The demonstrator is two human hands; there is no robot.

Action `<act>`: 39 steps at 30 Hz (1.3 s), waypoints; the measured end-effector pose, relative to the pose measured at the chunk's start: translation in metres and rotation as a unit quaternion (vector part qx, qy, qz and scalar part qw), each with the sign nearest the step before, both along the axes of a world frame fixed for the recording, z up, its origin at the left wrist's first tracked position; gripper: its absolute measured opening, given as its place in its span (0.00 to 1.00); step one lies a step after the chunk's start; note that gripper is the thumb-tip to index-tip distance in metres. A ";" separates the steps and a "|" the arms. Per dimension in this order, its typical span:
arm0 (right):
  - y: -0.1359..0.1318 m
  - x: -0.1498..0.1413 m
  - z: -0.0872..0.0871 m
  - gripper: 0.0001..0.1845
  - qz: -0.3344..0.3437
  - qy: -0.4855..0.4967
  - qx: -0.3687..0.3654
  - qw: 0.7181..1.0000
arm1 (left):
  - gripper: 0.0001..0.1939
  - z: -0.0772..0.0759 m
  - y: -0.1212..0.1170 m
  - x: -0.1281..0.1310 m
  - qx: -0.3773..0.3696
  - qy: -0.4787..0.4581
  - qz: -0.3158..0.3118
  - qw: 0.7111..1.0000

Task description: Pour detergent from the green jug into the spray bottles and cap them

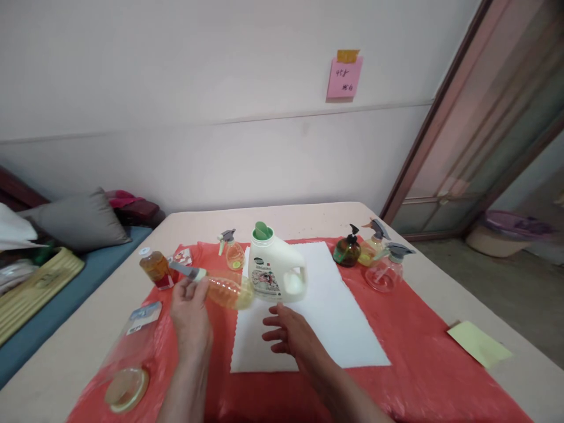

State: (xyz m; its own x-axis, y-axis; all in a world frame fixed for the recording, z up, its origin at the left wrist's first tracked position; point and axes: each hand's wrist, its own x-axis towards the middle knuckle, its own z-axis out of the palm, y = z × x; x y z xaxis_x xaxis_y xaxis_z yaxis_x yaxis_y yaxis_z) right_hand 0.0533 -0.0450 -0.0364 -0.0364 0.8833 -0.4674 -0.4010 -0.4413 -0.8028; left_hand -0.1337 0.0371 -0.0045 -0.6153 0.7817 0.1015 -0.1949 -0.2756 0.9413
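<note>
My left hand (189,311) is closed round the neck of a clear spray bottle (227,291) with yellowish liquid, held tilted on its side over the red sheet (418,341). Its grey trigger head points left. My right hand (288,332) hovers open with fingers spread over the white cloth (343,311), just in front of a white detergent jug (273,270) with a green cap. The jug stands upright on the cloth, right beside the held bottle's base.
A small spray bottle (232,251) stands behind the jug. At the right stand a dark pump bottle (348,249) and two spray bottles (388,267). An amber jar (155,267) and a clear lying container (130,364) are at the left. A yellow note (479,343) lies near the right edge.
</note>
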 end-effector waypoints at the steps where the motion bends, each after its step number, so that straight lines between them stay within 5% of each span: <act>1: 0.001 0.004 0.001 0.27 0.003 0.000 0.002 1.000 | 0.21 -0.004 0.008 -0.005 0.000 0.042 0.037 0.998; 9: -0.003 0.027 0.008 0.21 -0.004 -0.006 0.020 1.000 | 0.22 -0.041 0.064 -0.015 -0.039 0.139 0.094 0.985; 16: -0.007 0.044 0.008 0.21 -0.022 0.023 0.016 0.999 | 0.17 -0.070 0.085 -0.001 -0.087 0.222 0.108 0.965; 24: -0.003 0.073 0.020 0.24 -0.108 0.008 0.075 0.991 | 0.26 -0.076 0.090 0.001 -0.120 0.282 0.107 0.946; 27: 0.005 0.106 0.021 0.24 -0.238 -0.068 0.123 0.961 | 0.28 -0.078 0.094 -0.002 -0.140 0.292 0.114 0.939; 33: 0.015 0.202 0.008 0.17 -0.500 -0.203 0.107 0.835 | 0.33 -0.083 0.096 -0.011 -0.167 0.263 0.116 0.943; 36: 0.020 0.240 -0.008 0.20 -0.540 -0.275 0.087 0.791 | 0.31 -0.077 0.084 -0.008 -0.170 0.224 0.136 0.950; 39: 0.031 0.262 -0.027 0.29 -0.522 -0.338 0.083 0.779 | 0.29 -0.062 0.069 0.002 -0.103 0.171 0.187 0.962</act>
